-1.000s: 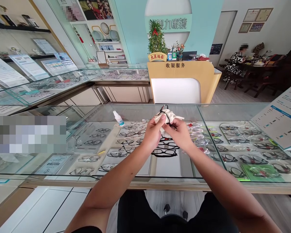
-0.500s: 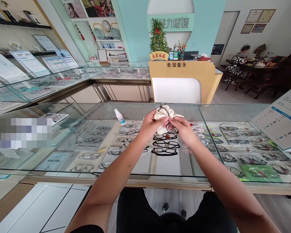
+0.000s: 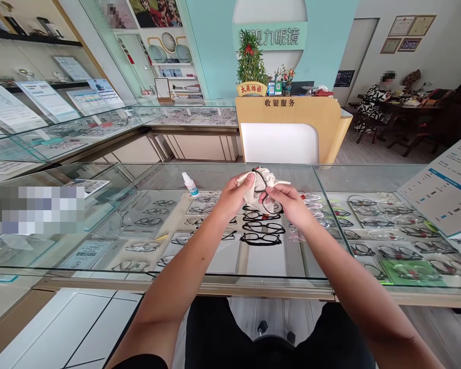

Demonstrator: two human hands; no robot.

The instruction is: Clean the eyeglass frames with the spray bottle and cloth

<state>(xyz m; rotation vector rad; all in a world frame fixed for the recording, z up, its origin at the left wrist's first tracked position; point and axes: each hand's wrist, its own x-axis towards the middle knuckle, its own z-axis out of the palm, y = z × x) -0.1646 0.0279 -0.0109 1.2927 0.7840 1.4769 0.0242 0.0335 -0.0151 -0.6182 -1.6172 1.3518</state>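
Observation:
Above the glass display counter (image 3: 215,177) both my hands meet on a pair of black-framed glasses (image 3: 262,180) wrapped in a cream cleaning cloth (image 3: 253,192). My left hand (image 3: 230,197) pinches the cloth from the left, fingers closed on it. My right hand (image 3: 288,202) grips the frame and the cloth from the right. Part of the frame is hidden by the cloth. A small white spray bottle (image 3: 189,184) with a blue label stands on the glass to the left of my hands.
Rows of eyeglass frames (image 3: 259,238) lie inside the case under the glass. A leaflet stand (image 3: 443,192) is at the right. Beyond stands a yellow cashier desk (image 3: 292,128) with a potted plant (image 3: 249,66). A person (image 3: 374,100) sits at a far table.
My left hand's fingers have slid up along the cloth and the glasses have turned slightly between my hands. The view has barely shifted.

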